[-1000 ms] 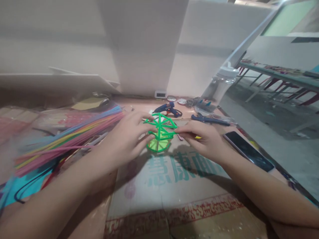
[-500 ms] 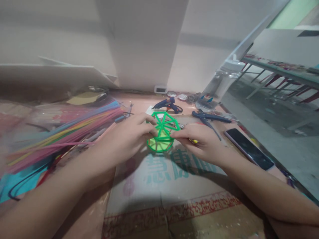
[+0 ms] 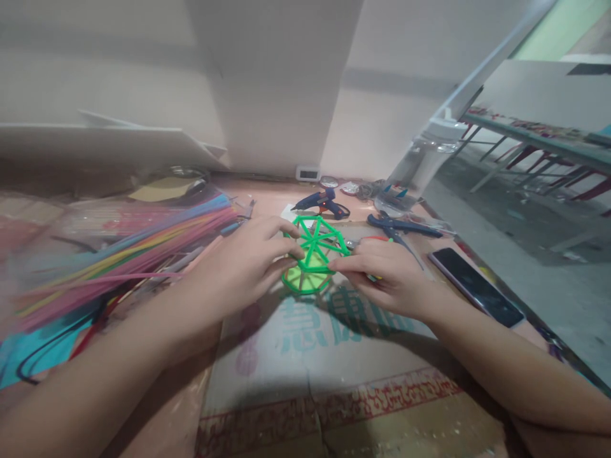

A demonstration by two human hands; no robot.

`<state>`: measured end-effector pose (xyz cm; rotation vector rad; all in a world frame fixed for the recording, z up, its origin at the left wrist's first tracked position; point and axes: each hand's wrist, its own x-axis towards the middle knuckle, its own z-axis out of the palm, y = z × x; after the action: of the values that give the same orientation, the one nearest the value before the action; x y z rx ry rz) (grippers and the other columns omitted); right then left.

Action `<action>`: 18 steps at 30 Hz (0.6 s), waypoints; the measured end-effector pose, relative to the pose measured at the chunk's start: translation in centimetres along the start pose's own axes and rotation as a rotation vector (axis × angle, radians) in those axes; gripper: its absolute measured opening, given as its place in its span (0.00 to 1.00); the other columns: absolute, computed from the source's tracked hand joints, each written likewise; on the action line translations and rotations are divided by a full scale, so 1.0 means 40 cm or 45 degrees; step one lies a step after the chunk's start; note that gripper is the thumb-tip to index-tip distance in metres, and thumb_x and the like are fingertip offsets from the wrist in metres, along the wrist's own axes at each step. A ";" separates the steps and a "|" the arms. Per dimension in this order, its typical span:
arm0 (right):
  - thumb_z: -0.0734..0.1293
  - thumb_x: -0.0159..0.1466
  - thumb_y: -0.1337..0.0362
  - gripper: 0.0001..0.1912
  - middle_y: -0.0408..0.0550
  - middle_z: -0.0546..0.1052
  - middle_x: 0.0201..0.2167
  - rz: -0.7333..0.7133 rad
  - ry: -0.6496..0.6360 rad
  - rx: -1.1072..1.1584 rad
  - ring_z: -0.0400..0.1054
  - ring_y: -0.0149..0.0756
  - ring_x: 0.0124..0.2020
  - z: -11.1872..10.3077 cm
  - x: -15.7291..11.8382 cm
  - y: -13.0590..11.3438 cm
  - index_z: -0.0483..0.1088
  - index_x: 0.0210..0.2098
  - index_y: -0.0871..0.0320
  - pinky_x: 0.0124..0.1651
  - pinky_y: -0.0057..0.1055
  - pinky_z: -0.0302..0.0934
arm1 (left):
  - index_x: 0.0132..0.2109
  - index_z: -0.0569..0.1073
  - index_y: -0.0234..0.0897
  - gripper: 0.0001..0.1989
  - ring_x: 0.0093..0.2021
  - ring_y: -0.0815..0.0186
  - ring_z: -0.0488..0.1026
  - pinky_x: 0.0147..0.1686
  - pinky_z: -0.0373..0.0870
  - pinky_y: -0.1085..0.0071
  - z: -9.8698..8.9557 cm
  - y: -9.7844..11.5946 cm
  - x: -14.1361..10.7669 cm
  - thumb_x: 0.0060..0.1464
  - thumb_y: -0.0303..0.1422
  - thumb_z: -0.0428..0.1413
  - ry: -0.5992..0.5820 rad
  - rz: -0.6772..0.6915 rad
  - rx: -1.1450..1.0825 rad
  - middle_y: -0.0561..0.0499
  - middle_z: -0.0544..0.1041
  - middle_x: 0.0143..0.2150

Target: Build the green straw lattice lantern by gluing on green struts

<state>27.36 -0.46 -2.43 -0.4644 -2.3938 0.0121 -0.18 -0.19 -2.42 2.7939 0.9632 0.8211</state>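
A green spoked frame (image 3: 315,242) is held tilted between my two hands, above the cardboard. My left hand (image 3: 252,254) pinches its left edge with the fingertips. On the other side, my right hand (image 3: 382,270) has thumb and finger closed on the lower right edge. Just below the frame lies a yellow-green disc (image 3: 305,282) with a green rim and thin spokes, partly covered by the frame. Whether the two pieces touch is unclear. Small coloured bits show under my right fingers.
Behind my hands lie a blue glue gun (image 3: 321,201) and blue-handled pliers (image 3: 405,226). A phone (image 3: 477,286) and a clear bottle (image 3: 420,159) are at the right. Coloured pipe cleaners (image 3: 143,248) spread at the left. Printed cardboard (image 3: 305,375) lies in front.
The green frame has shifted slightly to the right and turned a little between my fingers. Both hands keep their hold, with small finger movements.
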 end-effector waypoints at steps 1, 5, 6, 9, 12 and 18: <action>0.64 0.70 0.74 0.10 0.41 0.73 0.24 0.003 0.002 -0.005 0.65 0.30 0.25 -0.001 0.000 0.000 0.75 0.45 0.58 0.30 0.28 0.57 | 0.47 0.78 0.41 0.09 0.55 0.54 0.73 0.52 0.71 0.56 0.000 0.000 0.000 0.67 0.28 0.53 -0.005 -0.003 0.000 0.45 0.75 0.55; 0.64 0.70 0.73 0.10 0.41 0.75 0.25 0.012 0.000 -0.018 0.65 0.30 0.25 0.005 -0.005 0.004 0.75 0.46 0.57 0.30 0.28 0.57 | 0.47 0.78 0.40 0.09 0.55 0.54 0.73 0.53 0.71 0.55 0.000 -0.003 -0.001 0.67 0.28 0.53 -0.001 0.004 0.005 0.45 0.75 0.55; 0.64 0.71 0.73 0.10 0.41 0.75 0.26 0.010 -0.007 -0.020 0.66 0.30 0.25 0.008 -0.006 0.005 0.75 0.46 0.57 0.30 0.29 0.57 | 0.47 0.78 0.40 0.09 0.55 0.55 0.73 0.53 0.71 0.56 0.000 -0.004 -0.001 0.67 0.28 0.53 0.008 0.016 0.004 0.44 0.76 0.55; 0.63 0.71 0.73 0.10 0.43 0.75 0.26 -0.007 -0.022 -0.061 0.66 0.32 0.26 0.017 -0.010 0.007 0.75 0.46 0.59 0.31 0.29 0.58 | 0.47 0.78 0.39 0.09 0.54 0.56 0.73 0.52 0.71 0.57 0.002 -0.006 0.001 0.67 0.27 0.53 0.026 0.045 -0.008 0.44 0.76 0.54; 0.63 0.71 0.73 0.10 0.45 0.76 0.27 -0.015 -0.053 -0.083 0.68 0.33 0.28 0.020 -0.012 0.007 0.76 0.47 0.60 0.32 0.30 0.59 | 0.46 0.79 0.39 0.09 0.54 0.56 0.74 0.52 0.72 0.57 0.002 -0.006 0.003 0.66 0.27 0.54 0.023 0.046 -0.016 0.44 0.76 0.54; 0.62 0.73 0.71 0.12 0.48 0.83 0.35 0.104 -0.011 -0.054 0.75 0.33 0.32 0.000 -0.015 0.003 0.75 0.51 0.57 0.34 0.30 0.65 | 0.56 0.77 0.39 0.15 0.57 0.57 0.73 0.55 0.72 0.57 -0.047 -0.016 0.003 0.66 0.25 0.52 0.089 0.057 0.001 0.43 0.77 0.56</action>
<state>27.81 -0.55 -2.81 -0.5829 -2.3857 -0.0003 -1.40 0.20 -0.91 2.8140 0.9141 0.9300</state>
